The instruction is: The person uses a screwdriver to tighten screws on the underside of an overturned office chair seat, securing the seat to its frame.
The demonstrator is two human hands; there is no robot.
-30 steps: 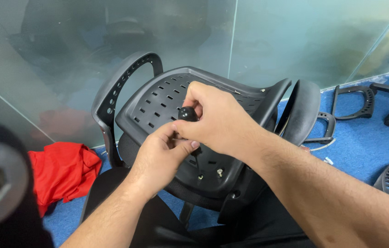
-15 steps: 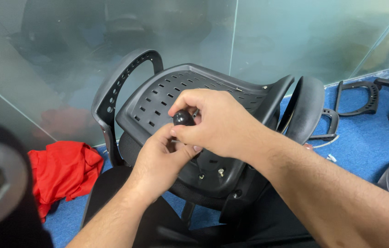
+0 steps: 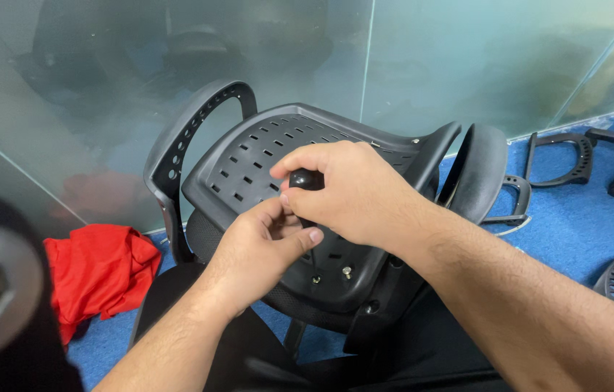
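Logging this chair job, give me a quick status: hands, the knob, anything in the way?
Right hand gripping black knob over perforated chair back. Left hand pinching just below knob. Two bolts showing near lower edge. Nothing blocking.

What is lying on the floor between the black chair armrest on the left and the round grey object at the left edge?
In the head view, a crumpled red cloth lies on the blue carpet between them.
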